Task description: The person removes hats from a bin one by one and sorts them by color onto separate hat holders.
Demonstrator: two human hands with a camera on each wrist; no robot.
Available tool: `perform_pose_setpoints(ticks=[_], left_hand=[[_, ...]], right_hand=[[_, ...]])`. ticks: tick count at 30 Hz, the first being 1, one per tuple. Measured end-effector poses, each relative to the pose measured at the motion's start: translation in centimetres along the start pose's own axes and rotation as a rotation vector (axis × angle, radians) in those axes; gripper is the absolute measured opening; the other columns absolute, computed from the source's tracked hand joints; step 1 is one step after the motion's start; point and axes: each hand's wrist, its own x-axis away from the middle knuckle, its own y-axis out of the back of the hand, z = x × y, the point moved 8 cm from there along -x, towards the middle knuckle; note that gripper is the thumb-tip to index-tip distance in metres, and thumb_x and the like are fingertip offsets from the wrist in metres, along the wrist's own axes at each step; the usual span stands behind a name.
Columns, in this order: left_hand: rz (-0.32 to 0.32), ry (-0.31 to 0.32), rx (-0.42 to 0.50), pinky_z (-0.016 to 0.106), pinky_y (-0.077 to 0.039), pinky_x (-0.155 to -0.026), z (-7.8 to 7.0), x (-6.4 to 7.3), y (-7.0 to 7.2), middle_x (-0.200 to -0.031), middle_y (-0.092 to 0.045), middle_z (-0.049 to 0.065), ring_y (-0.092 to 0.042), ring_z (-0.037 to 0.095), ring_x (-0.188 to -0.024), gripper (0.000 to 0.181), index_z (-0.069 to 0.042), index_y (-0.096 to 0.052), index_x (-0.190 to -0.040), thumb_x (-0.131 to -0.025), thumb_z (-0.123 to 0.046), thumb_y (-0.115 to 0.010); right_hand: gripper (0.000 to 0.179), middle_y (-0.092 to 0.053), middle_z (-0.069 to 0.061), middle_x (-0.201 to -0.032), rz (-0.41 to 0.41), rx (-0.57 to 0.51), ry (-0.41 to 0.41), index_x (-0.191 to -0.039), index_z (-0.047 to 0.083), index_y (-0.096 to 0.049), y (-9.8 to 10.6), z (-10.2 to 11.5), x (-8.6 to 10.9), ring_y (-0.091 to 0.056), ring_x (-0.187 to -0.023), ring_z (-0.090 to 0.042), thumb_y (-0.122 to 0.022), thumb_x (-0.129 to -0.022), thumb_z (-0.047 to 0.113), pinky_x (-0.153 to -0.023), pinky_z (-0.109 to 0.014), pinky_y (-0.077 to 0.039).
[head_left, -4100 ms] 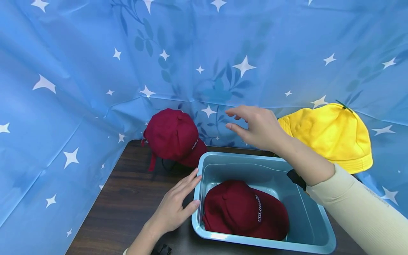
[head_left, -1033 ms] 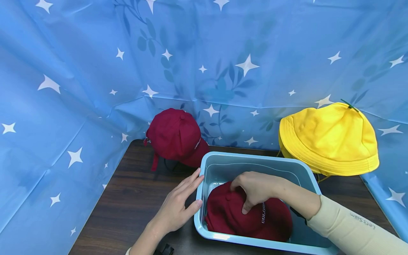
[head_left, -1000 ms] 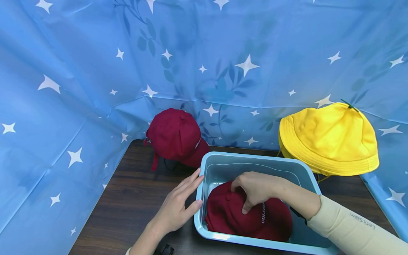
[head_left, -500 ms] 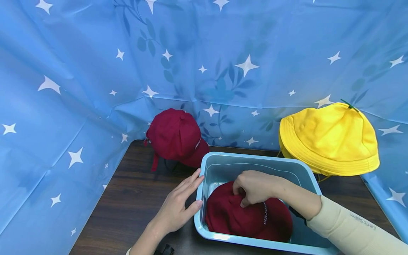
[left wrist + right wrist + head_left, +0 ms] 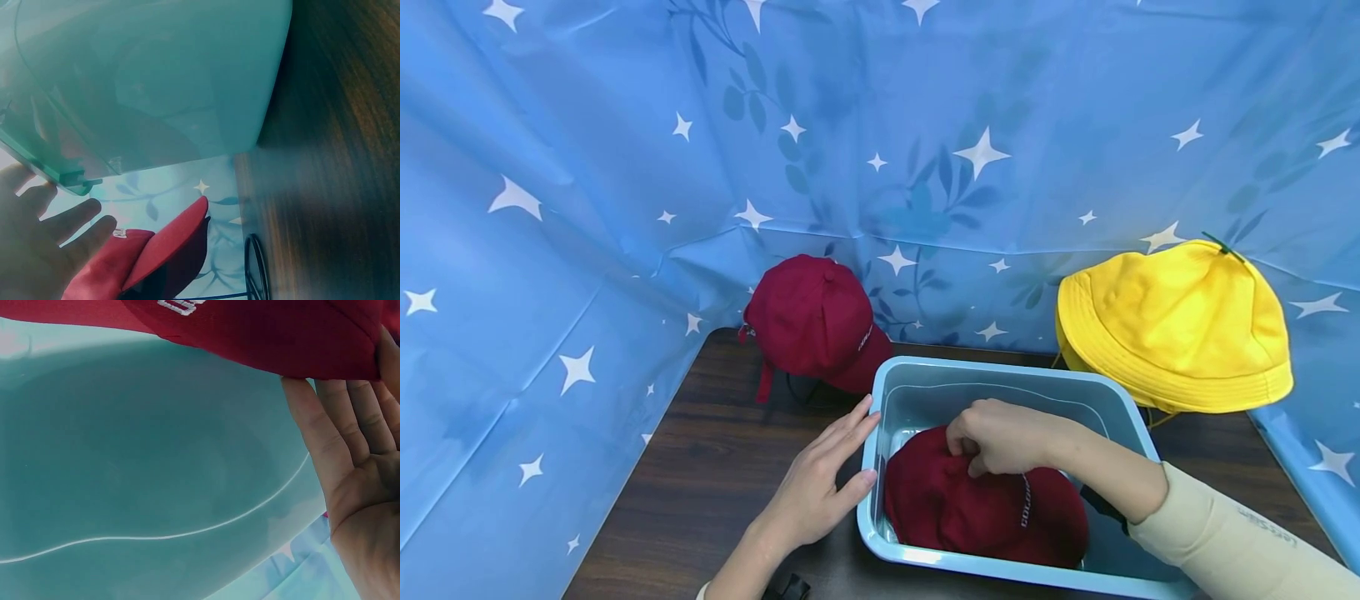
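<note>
A dark red baseball cap (image 5: 955, 508) with white lettering lies inside the light blue plastic bin (image 5: 1030, 573). My right hand (image 5: 1007, 437) reaches into the bin and pinches the cap's crown between thumb and fingers. In the right wrist view, the fingertips of the right hand (image 5: 47, 231) are not seen, but that view shows the cap (image 5: 269, 337) with fingers tucked behind its edge. My left hand (image 5: 816, 483) lies against the bin's left rim with straight, spread fingers.
A second red cap (image 5: 808, 317) stands behind the bin on the left of the dark wooden table (image 5: 700, 467). At the back right sits a yellow bucket hat (image 5: 1180, 325). A blue star-patterned curtain (image 5: 880, 125) closes off the back and left.
My right hand has come down from above the bin's far edge to the cap inside. Its thumb and fingers have drawn closer together, bunching the crown. The left hand stays in place.
</note>
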Motion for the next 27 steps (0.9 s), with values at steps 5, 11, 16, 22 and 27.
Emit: perform_pose_setpoints(ticks=[5,11,16,22,27], left_hand=[[0.000,0.009,0.002,0.060,-0.045,-0.110,0.1,0.1,0.0,-0.171,-0.030,-0.001,-0.041,0.024,-0.150,0.062,-0.014,-0.042,-0.161,-0.103,-0.026,-0.059],[0.000,0.008,0.001,0.060,-0.045,-0.111,0.0,0.0,0.0,-0.171,-0.030,-0.001,-0.040,0.024,-0.151,0.062,-0.015,-0.042,-0.162,-0.103,-0.024,-0.061],[0.001,0.007,0.001,0.060,-0.044,-0.111,0.0,0.0,0.0,-0.171,-0.030,-0.001,-0.040,0.024,-0.151,0.061,-0.014,-0.042,-0.161,-0.104,-0.027,-0.059],[0.003,0.009,0.005,0.060,-0.044,-0.112,0.0,0.0,0.0,-0.171,-0.030,-0.001,-0.040,0.023,-0.151,0.061,-0.015,-0.042,-0.162,-0.105,-0.029,-0.058],[0.001,0.008,0.007,0.060,-0.044,-0.111,0.0,0.0,0.0,-0.171,-0.030,-0.001,-0.040,0.023,-0.151,0.061,-0.015,-0.042,-0.162,-0.105,-0.030,-0.058]], right_hand=[[0.024,-0.062,0.013,-0.070,-0.011,-0.019,0.012,-0.087,0.017,-0.073,0.6,0.2,0.5,-0.055,-0.065,-0.004,-0.081,-0.085,-0.005,-0.062,-0.024,-0.054],[0.023,-0.062,0.013,-0.072,-0.020,-0.044,0.001,-0.089,0.018,-0.072,1.4,-0.1,1.3,-0.056,-0.065,-0.004,-0.079,-0.087,-0.004,-0.061,-0.025,-0.054],[0.023,-0.062,0.013,-0.072,-0.028,-0.048,0.013,-0.087,0.019,-0.072,2.0,-0.1,1.8,-0.055,-0.065,-0.003,-0.079,-0.088,-0.004,-0.061,-0.025,-0.054],[0.022,-0.063,0.013,-0.073,-0.025,-0.063,0.020,-0.087,0.019,-0.070,2.9,-0.2,2.7,-0.056,-0.066,-0.003,-0.079,-0.089,-0.002,-0.063,-0.025,-0.054],[0.020,-0.065,0.015,-0.076,-0.053,-0.062,0.061,-0.089,0.020,-0.072,3.9,0.0,3.7,-0.057,-0.069,-0.002,-0.080,-0.090,0.002,-0.064,-0.025,-0.055]])
